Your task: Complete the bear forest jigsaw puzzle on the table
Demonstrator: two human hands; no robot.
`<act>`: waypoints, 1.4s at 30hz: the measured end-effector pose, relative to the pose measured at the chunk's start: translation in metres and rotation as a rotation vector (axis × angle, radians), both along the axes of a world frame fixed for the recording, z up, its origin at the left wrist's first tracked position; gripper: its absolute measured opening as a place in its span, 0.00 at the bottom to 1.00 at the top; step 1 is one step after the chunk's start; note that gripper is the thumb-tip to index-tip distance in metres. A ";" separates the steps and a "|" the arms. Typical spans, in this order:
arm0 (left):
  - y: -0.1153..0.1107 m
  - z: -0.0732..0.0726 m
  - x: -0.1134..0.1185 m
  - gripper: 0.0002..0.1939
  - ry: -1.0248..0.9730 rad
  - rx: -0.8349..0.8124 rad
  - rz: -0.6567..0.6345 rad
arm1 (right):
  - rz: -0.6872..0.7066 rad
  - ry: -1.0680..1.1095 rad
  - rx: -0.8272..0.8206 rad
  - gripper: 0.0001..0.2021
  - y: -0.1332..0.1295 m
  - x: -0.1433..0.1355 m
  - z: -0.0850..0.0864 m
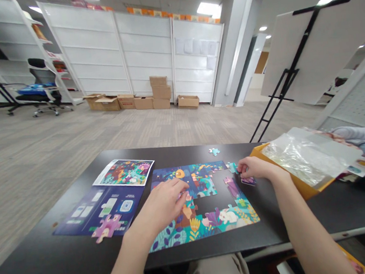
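A partly assembled jigsaw puzzle (207,233) lies on the black table, with gaps in its middle and right side where the tabletop shows. My left hand (166,201) rests palm down over its left part, fingers loosely stretched out and holding nothing. Beyond the right edge, my right hand (251,167) is closed, with its bent fingers and thumb at a dark purple puzzle piece (249,182); the fingertips are partly hidden. Just left of those fingers lies a teal puzzle piece (232,167). Another light blue piece (214,151) sits apart near the far edge.
A picture sheet (124,172) and a dark blue leaflet (80,220) lie at left, with pink puzzle pieces (107,227) on the leaflet. At right stands a yellow box (298,186) holding clear plastic wrapping (303,155). Cardboard boxes (160,91) line the far shelves.
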State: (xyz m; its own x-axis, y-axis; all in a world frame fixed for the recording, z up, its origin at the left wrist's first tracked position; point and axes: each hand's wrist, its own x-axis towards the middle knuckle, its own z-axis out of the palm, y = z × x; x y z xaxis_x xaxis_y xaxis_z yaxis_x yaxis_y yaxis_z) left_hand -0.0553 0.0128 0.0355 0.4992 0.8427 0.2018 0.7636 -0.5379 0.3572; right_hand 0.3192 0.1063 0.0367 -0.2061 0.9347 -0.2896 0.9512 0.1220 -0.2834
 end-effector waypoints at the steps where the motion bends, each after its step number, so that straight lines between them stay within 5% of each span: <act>1: 0.000 0.000 0.000 0.09 0.003 -0.002 0.000 | 0.007 0.018 -0.003 0.10 0.000 0.002 0.001; 8: 0.000 0.004 0.001 0.08 0.037 -0.010 0.020 | -0.023 -0.004 0.001 0.13 -0.006 0.014 0.013; 16: 0.002 0.004 0.003 0.08 0.031 -0.032 0.011 | -0.114 -0.333 -0.006 0.19 -0.019 -0.021 0.016; 27: 0.004 -0.005 0.008 0.09 0.028 -0.037 -0.002 | -0.025 -0.221 -0.032 0.16 -0.014 -0.015 0.010; 36: 0.005 -0.001 0.007 0.09 0.042 -0.027 0.007 | 0.042 0.233 -0.074 0.14 -0.013 0.004 0.022; 42: 0.003 -0.004 0.010 0.10 0.056 -0.037 -0.004 | 0.246 0.526 -0.024 0.18 -0.013 -0.035 0.017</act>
